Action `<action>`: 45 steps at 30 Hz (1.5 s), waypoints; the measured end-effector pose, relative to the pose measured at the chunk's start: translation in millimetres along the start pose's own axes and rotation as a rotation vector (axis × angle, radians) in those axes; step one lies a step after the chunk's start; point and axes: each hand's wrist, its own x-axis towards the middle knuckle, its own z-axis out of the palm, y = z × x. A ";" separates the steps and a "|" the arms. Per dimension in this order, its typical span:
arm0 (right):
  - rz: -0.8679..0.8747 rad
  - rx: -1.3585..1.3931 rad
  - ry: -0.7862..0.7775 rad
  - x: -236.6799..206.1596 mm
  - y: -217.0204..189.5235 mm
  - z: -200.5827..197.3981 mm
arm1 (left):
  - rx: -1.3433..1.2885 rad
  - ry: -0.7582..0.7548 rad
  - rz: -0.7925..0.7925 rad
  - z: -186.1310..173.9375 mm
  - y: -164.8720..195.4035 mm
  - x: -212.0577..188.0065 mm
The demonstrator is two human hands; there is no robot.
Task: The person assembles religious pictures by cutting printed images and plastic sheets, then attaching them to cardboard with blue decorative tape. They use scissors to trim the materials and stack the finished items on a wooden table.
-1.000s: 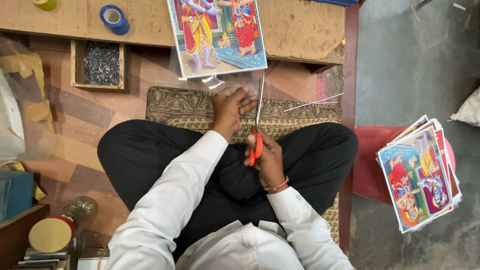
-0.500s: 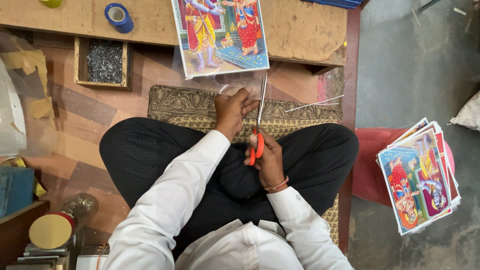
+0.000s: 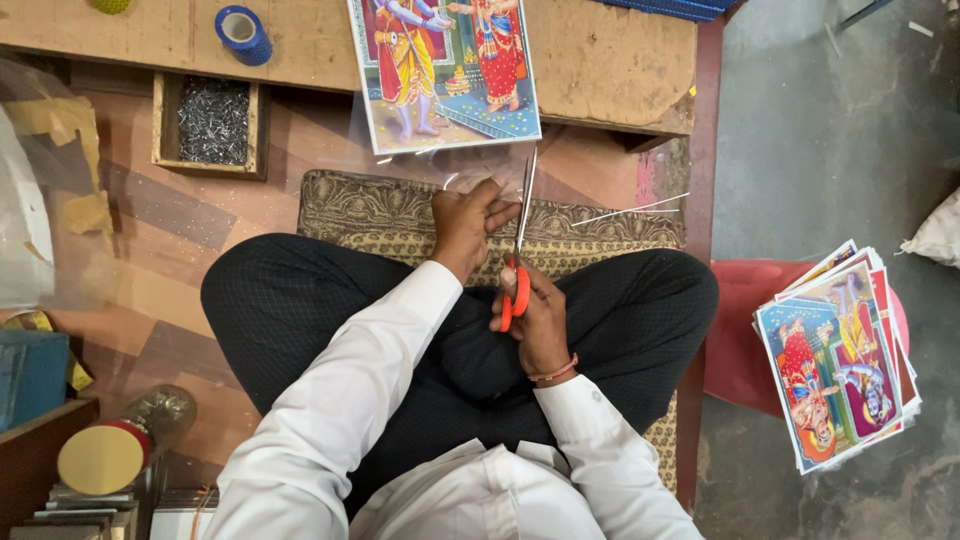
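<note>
Scissors [image 3: 519, 262] with orange handles sit in the right hand [image 3: 538, 318], fingers closed through the loops, blades pointing away from the body and nearly together. Blade tips reach the lower edge of a clear plastic sheet [image 3: 470, 165] that overhangs the board ahead. The left hand [image 3: 468, 222], just left of the blades, pinches that transparent edge between thumb and curled fingers; the grip is closed on the film. A red thread bracelet [image 3: 556, 372] circles the right wrist. Both hands work above crossed legs in dark trousers, resting over a patterned cushion [image 3: 350, 205].

Directly beyond the hands, a colourful printed picture [image 3: 445, 65] of two figures lies under the clear sheet, on a wooden board [image 3: 610, 60]. A thin offcut strip [image 3: 630, 210] lies on the cushion to the right of the scissors. Left of the left hand, and farther out, a small wooden tray of nails [image 3: 211, 122] rests on the floor. Beyond it, a roll of blue tape [image 3: 243, 33] stands on the board. Well to the right of the right hand, a stack of similar prints [image 3: 835, 360] lies on a red stool [image 3: 740, 330]. Near left, beside the knee, a bottle with a yellow cap [image 3: 120, 445] lies on its side.
</note>
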 end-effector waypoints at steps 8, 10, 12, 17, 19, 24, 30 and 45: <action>0.009 0.016 0.020 -1.0 0.3 1.8 | -0.004 0.004 -0.011 0.3 1.2 -0.3; 0.007 0.027 0.020 -1.3 1.0 2.0 | -0.011 -0.012 -0.001 0.2 1.3 -0.7; -0.001 0.023 0.022 -1.5 2.0 2.1 | -0.013 -0.008 0.003 -0.3 1.0 -0.6; -0.008 0.016 0.025 -0.8 3.7 0.3 | -0.024 0.014 -0.002 -0.7 -2.6 3.1; -0.013 0.018 0.026 -0.1 4.5 -0.3 | -0.035 0.011 -0.003 -1.5 -4.1 4.7; -0.015 0.016 0.022 1.2 8.0 -1.1 | -0.038 0.006 -0.032 -4.7 -8.0 5.8; -0.008 0.054 0.011 4.6 13.4 -2.8 | -0.051 -0.009 -0.034 -7.3 -10.1 7.5; -0.057 0.011 -0.008 16.6 4.8 -2.7 | -0.023 0.001 -0.084 -9.1 -12.8 4.2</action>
